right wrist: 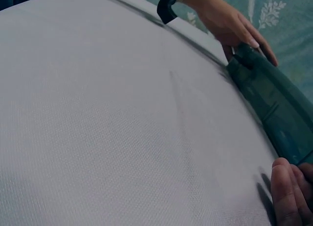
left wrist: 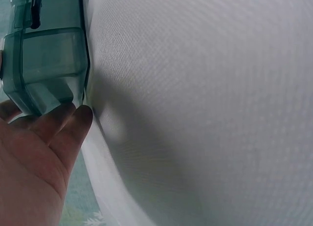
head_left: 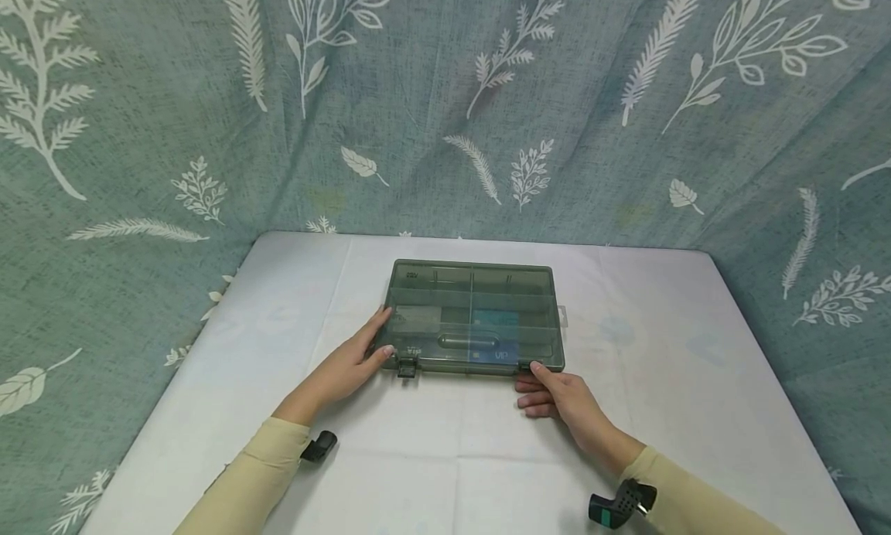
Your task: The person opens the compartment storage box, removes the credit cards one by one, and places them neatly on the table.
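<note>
A translucent dark green plastic storage box point(head_left: 431, 295) with a divided interior lies flat on the white-covered table. Through its lid show a blue card point(head_left: 494, 338) reading "VIP" and a greyish card point(head_left: 418, 318). My left hand point(head_left: 351, 361) holds the box's left side, thumb at the front corner and fingers along the side wall. Close to that thumb, the left latch point(head_left: 407, 367) sticks out from the front edge. At the right latch point(head_left: 525, 366), my right hand point(head_left: 567, 400) has its thumb on top and its other fingers in front and below. The thumb partly hides this latch.
A white cloth point(head_left: 452, 458) covers the table. Green-blue curtains with white leaf prints point(head_left: 418, 117) hang behind it and along both sides. A small clear tab point(head_left: 563, 316) juts from the box's right side. Black wrist cameras point(head_left: 320, 447) are on both forearms.
</note>
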Action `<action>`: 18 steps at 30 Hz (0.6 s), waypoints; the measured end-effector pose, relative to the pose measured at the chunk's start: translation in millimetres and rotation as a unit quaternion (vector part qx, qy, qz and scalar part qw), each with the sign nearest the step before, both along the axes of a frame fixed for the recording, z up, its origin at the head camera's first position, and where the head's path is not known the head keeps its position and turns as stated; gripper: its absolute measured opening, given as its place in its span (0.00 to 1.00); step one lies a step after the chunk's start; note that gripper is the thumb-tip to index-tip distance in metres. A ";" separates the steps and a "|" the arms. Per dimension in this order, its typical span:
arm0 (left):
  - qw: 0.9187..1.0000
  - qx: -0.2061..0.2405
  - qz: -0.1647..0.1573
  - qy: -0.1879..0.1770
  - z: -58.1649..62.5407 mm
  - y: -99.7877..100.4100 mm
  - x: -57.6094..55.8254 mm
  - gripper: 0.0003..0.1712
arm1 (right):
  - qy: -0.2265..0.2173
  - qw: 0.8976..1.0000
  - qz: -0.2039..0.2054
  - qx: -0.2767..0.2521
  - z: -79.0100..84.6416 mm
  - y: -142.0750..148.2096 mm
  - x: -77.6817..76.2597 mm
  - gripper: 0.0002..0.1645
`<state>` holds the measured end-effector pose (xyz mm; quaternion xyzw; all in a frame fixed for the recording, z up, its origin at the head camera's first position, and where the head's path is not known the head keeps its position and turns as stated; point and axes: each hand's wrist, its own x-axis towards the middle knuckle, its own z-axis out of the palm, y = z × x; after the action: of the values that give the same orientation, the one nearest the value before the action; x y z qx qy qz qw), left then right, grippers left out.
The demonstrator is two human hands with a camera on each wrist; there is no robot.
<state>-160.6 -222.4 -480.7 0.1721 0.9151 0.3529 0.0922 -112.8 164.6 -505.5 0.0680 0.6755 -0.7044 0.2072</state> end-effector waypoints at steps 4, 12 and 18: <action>1.000 0.002 0.001 0.000 0.7 0.2 0.6 0.42 | 0.003 1.000 0.012 -0.012 0.1 2.0 -0.5 0.41; 1.000 0.003 -0.001 0.002 -0.4 -0.1 -0.2 0.42 | 0.000 1.000 0.010 -0.007 1.7 2.1 -1.6 0.30; 1.000 0.006 -0.001 0.001 -1.2 -0.9 -0.3 0.42 | 0.008 1.000 0.028 0.001 3.6 2.6 0.2 0.26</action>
<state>-161.0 -223.3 -481.8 0.1741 0.9128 0.3581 0.0910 -112.6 167.2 -501.9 0.0431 0.6796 -0.6981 0.2215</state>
